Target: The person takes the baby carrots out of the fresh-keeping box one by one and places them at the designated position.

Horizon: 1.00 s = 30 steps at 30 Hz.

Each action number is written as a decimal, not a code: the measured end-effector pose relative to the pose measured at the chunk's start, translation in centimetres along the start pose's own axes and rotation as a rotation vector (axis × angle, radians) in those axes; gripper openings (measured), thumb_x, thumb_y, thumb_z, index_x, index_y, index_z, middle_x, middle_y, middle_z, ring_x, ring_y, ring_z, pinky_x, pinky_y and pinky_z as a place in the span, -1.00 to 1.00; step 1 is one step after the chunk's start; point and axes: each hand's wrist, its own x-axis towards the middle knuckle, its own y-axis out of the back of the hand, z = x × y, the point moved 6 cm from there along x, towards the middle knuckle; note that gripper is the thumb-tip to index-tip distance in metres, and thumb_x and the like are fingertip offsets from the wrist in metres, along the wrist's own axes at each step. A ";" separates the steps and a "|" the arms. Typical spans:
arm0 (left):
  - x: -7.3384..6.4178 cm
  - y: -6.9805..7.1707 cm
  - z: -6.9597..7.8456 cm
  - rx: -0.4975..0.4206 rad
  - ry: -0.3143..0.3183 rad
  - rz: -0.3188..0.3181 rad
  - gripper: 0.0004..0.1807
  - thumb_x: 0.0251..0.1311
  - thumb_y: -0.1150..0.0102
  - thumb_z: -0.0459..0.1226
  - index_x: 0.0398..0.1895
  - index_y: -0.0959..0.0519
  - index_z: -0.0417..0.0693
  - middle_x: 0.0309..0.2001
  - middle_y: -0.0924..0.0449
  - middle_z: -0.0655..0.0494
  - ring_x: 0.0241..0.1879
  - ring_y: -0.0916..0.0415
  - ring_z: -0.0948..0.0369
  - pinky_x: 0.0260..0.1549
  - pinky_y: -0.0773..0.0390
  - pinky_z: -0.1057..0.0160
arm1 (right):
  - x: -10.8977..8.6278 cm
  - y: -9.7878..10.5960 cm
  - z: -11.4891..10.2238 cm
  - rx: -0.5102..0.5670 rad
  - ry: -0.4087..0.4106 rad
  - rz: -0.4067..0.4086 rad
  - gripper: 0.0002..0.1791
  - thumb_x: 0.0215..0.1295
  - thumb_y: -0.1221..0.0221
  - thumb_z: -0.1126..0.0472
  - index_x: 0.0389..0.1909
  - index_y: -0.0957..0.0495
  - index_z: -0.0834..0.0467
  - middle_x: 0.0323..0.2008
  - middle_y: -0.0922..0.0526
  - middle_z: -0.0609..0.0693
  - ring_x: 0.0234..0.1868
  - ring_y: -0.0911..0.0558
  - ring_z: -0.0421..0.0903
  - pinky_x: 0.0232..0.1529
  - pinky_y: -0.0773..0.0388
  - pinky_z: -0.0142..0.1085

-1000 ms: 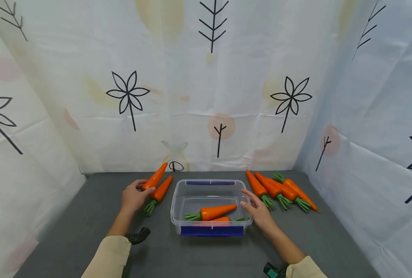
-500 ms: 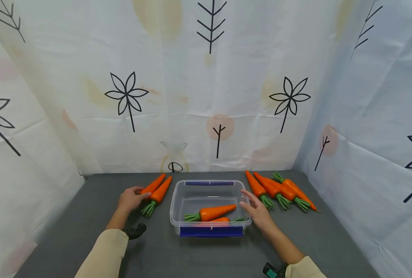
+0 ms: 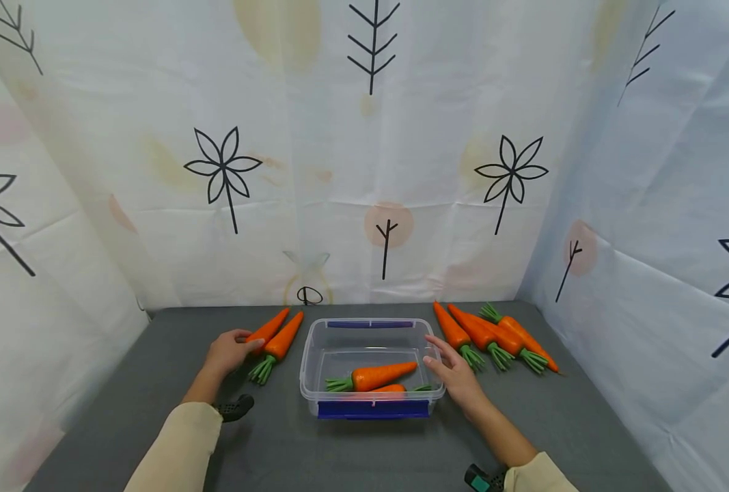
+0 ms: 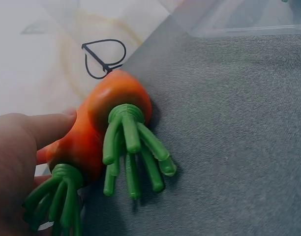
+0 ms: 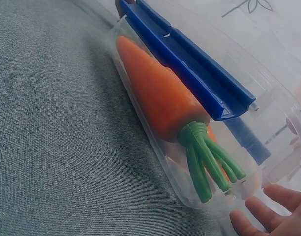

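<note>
On the left of the head view, my left hand point(image 3: 224, 357) pinches an orange toy carrot point(image 3: 270, 325) between thumb and fingers. A second carrot point(image 3: 286, 337) with green leaves lies right against it; in the left wrist view the held carrot point(image 4: 79, 145) is partly behind this neighbouring carrot point(image 4: 118, 96). At the middle stands a lidless clear plastic box point(image 3: 312, 396) with blue latches, holding two carrots, one point(image 3: 384, 376) plainly visible and the other point(image 3: 392, 388) partly hidden by the front rim. My right hand point(image 3: 458, 377) has its relaxed fingers at the box's right side.
Several more carrots point(image 3: 453, 328) lie at the back right of the grey table point(image 3: 339, 458), some overlapping. A white patterned curtain point(image 3: 315, 225) encloses the back and both sides.
My left hand has lowered the held carrot to the table beside its neighbour, moving slightly left and toward me. My right hand has stayed by the box.
</note>
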 end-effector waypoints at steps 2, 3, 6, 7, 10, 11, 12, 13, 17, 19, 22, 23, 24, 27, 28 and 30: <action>0.1 0.1 0.0 0.005 -0.005 -0.006 -0.30 0.28 -0.17 0.07 0.21 -0.43 -0.36 0.13 -0.43 -0.42 0.03 -0.43 -0.24 -0.05 -0.45 -0.18 | 0.2 0.1 0.4 0.002 0.002 0.003 -0.45 0.41 -0.13 0.21 0.38 -0.30 0.23 0.33 -0.29 0.35 0.34 -0.22 0.34 0.22 -0.24 0.23; 0.2 0.2 0.1 0.007 -0.008 -0.006 -0.32 0.29 -0.17 0.06 0.21 -0.43 -0.35 0.13 -0.44 -0.42 0.02 -0.44 -0.24 -0.06 -0.46 -0.17 | 0.4 0.1 0.8 0.002 0.002 0.004 -0.44 0.41 -0.13 0.21 0.38 -0.30 0.23 0.34 -0.29 0.35 0.34 -0.22 0.34 0.22 -0.24 0.23; 0.3 0.3 0.2 0.017 -0.018 -0.003 -0.38 0.30 -0.18 -0.01 0.19 -0.45 -0.35 0.10 -0.47 -0.40 -0.02 -0.46 -0.21 -0.09 -0.48 -0.14 | 1.0 0.2 2.1 0.002 0.003 0.009 -0.43 0.41 -0.14 0.17 0.39 -0.30 0.19 0.35 -0.28 0.32 0.36 -0.20 0.32 0.23 -0.22 0.23; 0.3 0.2 0.3 0.021 -0.021 -0.003 -0.40 0.30 -0.18 -0.02 0.18 -0.45 -0.35 0.08 -0.47 -0.40 -0.04 -0.47 -0.20 -0.10 -0.49 -0.13 | 1.2 0.2 2.5 0.001 0.003 0.009 -0.43 0.41 -0.14 0.16 0.40 -0.30 0.18 0.36 -0.28 0.31 0.37 -0.20 0.32 0.24 -0.22 0.23; 0.3 0.1 0.4 0.027 -0.020 -0.009 -0.42 0.29 -0.20 -0.04 0.15 -0.47 -0.34 0.05 -0.50 -0.38 -0.08 -0.49 -0.17 -0.13 -0.50 -0.10 | 1.2 0.3 2.7 0.000 0.002 0.008 -0.43 0.42 -0.14 0.15 0.40 -0.30 0.17 0.37 -0.27 0.29 0.38 -0.17 0.32 0.25 -0.20 0.24; 0.3 0.1 0.4 0.030 -0.020 -0.013 -0.42 0.29 -0.20 -0.04 0.15 -0.47 -0.34 0.05 -0.50 -0.38 -0.08 -0.49 -0.16 -0.14 -0.50 -0.10 | 1.1 0.3 2.4 -0.002 0.004 0.009 -0.43 0.41 -0.13 0.16 0.39 -0.30 0.18 0.37 -0.27 0.30 0.38 -0.17 0.33 0.24 -0.20 0.24; 0.3 0.0 0.4 0.032 -0.019 -0.018 -0.41 0.29 -0.19 -0.03 0.15 -0.47 -0.35 0.05 -0.50 -0.38 -0.08 -0.49 -0.16 -0.14 -0.50 -0.10 | 0.9 0.3 2.0 -0.001 0.004 0.008 -0.44 0.41 -0.13 0.17 0.39 -0.30 0.19 0.37 -0.27 0.30 0.38 -0.17 0.34 0.24 -0.20 0.25; 0.3 0.0 0.4 0.033 -0.018 -0.024 -0.41 0.29 -0.19 -0.03 0.16 -0.47 -0.35 0.05 -0.50 -0.38 -0.08 -0.49 -0.17 -0.13 -0.50 -0.10 | 0.7 0.3 1.6 -0.001 0.005 0.007 -0.44 0.41 -0.13 0.19 0.39 -0.30 0.21 0.37 -0.26 0.30 0.38 -0.16 0.34 0.24 -0.19 0.25; 0.6 -0.2 0.3 0.026 -0.017 -0.045 -0.38 0.31 -0.17 -0.02 0.19 -0.45 -0.37 0.09 -0.47 -0.40 -0.01 -0.46 -0.20 -0.08 -0.48 -0.15 | 0.0 0.3 0.0 -0.017 0.012 0.005 -0.45 0.42 -0.11 0.21 0.37 -0.30 0.25 0.36 -0.26 0.31 0.37 -0.17 0.37 0.24 -0.20 0.25; 0.6 -0.2 0.4 0.019 -0.025 -0.059 -0.37 0.32 -0.14 -0.01 0.21 -0.43 -0.37 0.12 -0.44 -0.41 0.02 -0.44 -0.23 -0.05 -0.47 -0.17 | -0.1 0.2 -0.3 -0.020 0.008 0.004 -0.46 0.43 -0.11 0.22 0.38 -0.30 0.25 0.37 -0.26 0.30 0.37 -0.17 0.36 0.24 -0.19 0.25; 0.4 0.3 0.6 0.015 -0.050 -0.063 -0.36 0.36 -0.10 -0.01 0.25 -0.39 -0.37 0.16 -0.40 -0.43 0.06 -0.40 -0.26 -0.03 -0.44 -0.19 | 0.2 0.2 0.5 -0.015 0.015 0.006 -0.45 0.42 -0.12 0.19 0.38 -0.30 0.22 0.38 -0.24 0.29 0.37 -0.16 0.35 0.26 -0.16 0.25; 0.3 0.5 0.8 0.013 -0.057 -0.061 -0.36 0.37 -0.08 -0.01 0.27 -0.37 -0.37 0.18 -0.38 -0.44 0.08 -0.39 -0.27 -0.02 -0.44 -0.20 | 0.2 0.2 0.6 -0.013 0.020 0.007 -0.45 0.42 -0.12 0.19 0.38 -0.31 0.22 0.38 -0.24 0.30 0.37 -0.16 0.36 0.26 -0.15 0.25; 0.2 0.7 0.9 0.014 -0.066 -0.052 -0.36 0.38 -0.07 -0.01 0.28 -0.36 -0.36 0.19 -0.37 -0.44 0.10 -0.38 -0.28 0.00 -0.43 -0.20 | 0.2 0.1 0.7 -0.003 0.015 0.007 -0.45 0.42 -0.12 0.20 0.38 -0.31 0.22 0.38 -0.24 0.29 0.38 -0.15 0.35 0.27 -0.13 0.25; 0.1 1.4 1.5 0.014 -0.089 -0.020 -0.35 0.38 -0.05 -0.01 0.32 -0.33 -0.34 0.22 -0.34 -0.44 0.14 -0.34 -0.28 0.03 -0.40 -0.22 | 0.1 0.1 0.6 -0.005 0.022 0.009 -0.45 0.41 -0.13 0.20 0.37 -0.32 0.23 0.37 -0.26 0.30 0.37 -0.16 0.35 0.26 -0.15 0.25; 0.1 1.6 1.8 0.017 -0.103 -0.012 -0.35 0.39 -0.05 -0.02 0.32 -0.32 -0.34 0.22 -0.34 -0.43 0.14 -0.33 -0.28 0.03 -0.40 -0.23 | -0.1 0.1 0.1 -0.004 0.021 0.010 -0.46 0.41 -0.13 0.22 0.36 -0.32 0.25 0.35 -0.28 0.32 0.37 -0.17 0.35 0.26 -0.15 0.25; 0.2 1.8 2.7 0.035 -0.148 0.005 -0.37 0.39 -0.06 -0.03 0.31 -0.34 -0.33 0.21 -0.36 -0.42 0.14 -0.33 -0.28 0.03 -0.40 -0.23 | -0.2 0.1 -0.3 -0.009 0.021 0.009 -0.46 0.41 -0.13 0.23 0.36 -0.33 0.25 0.34 -0.30 0.32 0.36 -0.18 0.35 0.26 -0.16 0.25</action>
